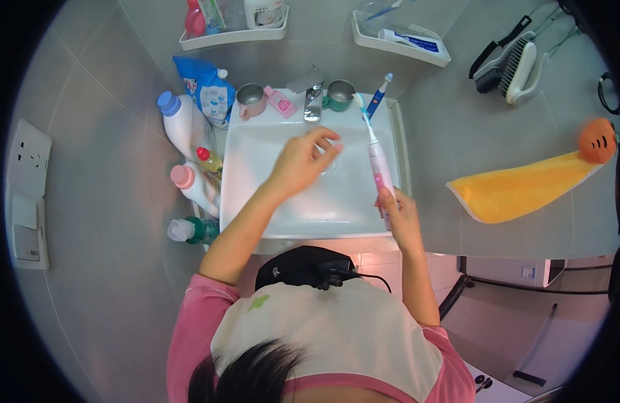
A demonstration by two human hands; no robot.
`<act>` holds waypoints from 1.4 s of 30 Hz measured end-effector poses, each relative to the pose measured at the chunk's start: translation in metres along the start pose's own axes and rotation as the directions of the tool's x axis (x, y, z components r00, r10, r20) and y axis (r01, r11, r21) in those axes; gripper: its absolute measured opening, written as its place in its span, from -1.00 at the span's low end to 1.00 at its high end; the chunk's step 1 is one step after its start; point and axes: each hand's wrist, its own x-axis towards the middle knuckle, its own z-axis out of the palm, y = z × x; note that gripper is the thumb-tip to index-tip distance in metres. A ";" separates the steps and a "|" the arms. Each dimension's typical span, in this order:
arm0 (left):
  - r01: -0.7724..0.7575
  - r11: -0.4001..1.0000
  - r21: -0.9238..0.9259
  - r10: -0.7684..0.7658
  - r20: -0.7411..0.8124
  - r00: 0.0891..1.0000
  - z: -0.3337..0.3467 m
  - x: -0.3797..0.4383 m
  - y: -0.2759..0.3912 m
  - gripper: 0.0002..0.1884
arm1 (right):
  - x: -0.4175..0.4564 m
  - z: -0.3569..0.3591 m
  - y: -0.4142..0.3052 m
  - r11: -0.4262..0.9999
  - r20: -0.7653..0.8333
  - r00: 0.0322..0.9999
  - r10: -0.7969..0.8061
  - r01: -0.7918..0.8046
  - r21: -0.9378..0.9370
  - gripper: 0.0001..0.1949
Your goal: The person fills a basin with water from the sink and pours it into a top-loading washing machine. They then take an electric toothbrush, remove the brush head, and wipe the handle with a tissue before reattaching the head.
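Observation:
My right hand (402, 217) grips the lower handle of a pink electric toothbrush (379, 161) over the right side of the white washbasin (269, 216). The brush stands head away from me, and pink lights show on its handle. Above the middle of the basin is my left hand (305, 160), its fingers loosely curled and apart, with nothing in it. A metal faucet (313, 103) rises at the basin's back edge. Beside it are a pink-handled cup (251, 98), a small pink tube (281, 102), a green-handled cup (339, 94) and a blue electric toothbrush (377, 101).
Along the left stand several bottles, including a blue-capped white bottle (181, 123), and a blue refill pouch (204, 90). Two wall shelves, the left shelf (234, 38) and the right shelf (405, 50), hold toiletries. Hairbrushes (519, 70) and a yellow towel (521, 186) hang at right.

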 end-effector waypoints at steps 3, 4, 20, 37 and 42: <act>0.204 0.969 0.135 -0.158 -0.292 0.943 -0.031 0.033 -0.064 -0.66 | 0.014 -0.007 0.019 0.992 0.030 0.991 0.128 -0.128 -0.018 -0.47; 0.162 0.980 0.112 -0.116 -0.338 0.934 -0.041 0.051 -0.082 -0.59 | 0.021 -0.005 0.027 0.982 0.086 0.979 0.187 -0.186 -0.010 -0.46; 0.185 0.948 -0.260 -0.239 -0.195 0.951 -0.068 0.073 -0.137 -0.76 | 0.105 0.030 0.046 0.875 0.331 0.810 0.484 -0.440 -0.202 -0.43; 0.139 0.988 -0.067 -0.154 -0.467 0.871 -0.040 0.052 -0.157 -0.74 | 0.105 0.039 0.043 0.887 0.300 0.836 0.460 -0.447 -0.117 -0.41; -0.404 0.670 0.622 0.641 -0.211 0.738 -0.064 0.106 -0.113 -0.61 | 0.098 0.036 0.040 0.881 0.307 0.828 0.469 -0.462 -0.100 -0.44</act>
